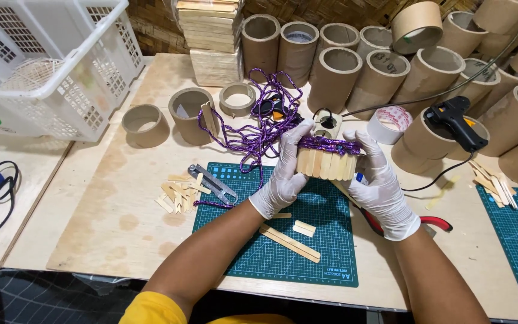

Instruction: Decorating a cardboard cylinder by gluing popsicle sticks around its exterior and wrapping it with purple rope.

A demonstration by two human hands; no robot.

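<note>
— Where are the hands?

— Both are gloved in white. The left hand point(284, 174) and the right hand point(378, 187) are clamped on either end of a stick-clad tube point(326, 161), a cardboard tube faced with flat wooden sticks, held just above the far edge of the green cutting mat point(283, 252). A purple glitter cord point(253, 135) is wound around its top.

— What could slip?

— The wrap, I think. The loose cord trails left of the tube in a tangled heap; a snag there could tug the turns loose or pull a stick off.

— Anything else close by?

— A metal cutter point(214, 183) lies at the mat's far left corner, with the cord running beside it, so the cord might drag it. Loose wooden sticks point(178, 195) sit just left of the mat and could scatter. Right of the mat, a black glue gun point(454, 123) rests on a cardboard tube, its cable crossing the worktop point(115, 228); an elbow catching that cable could topple it.
</note>
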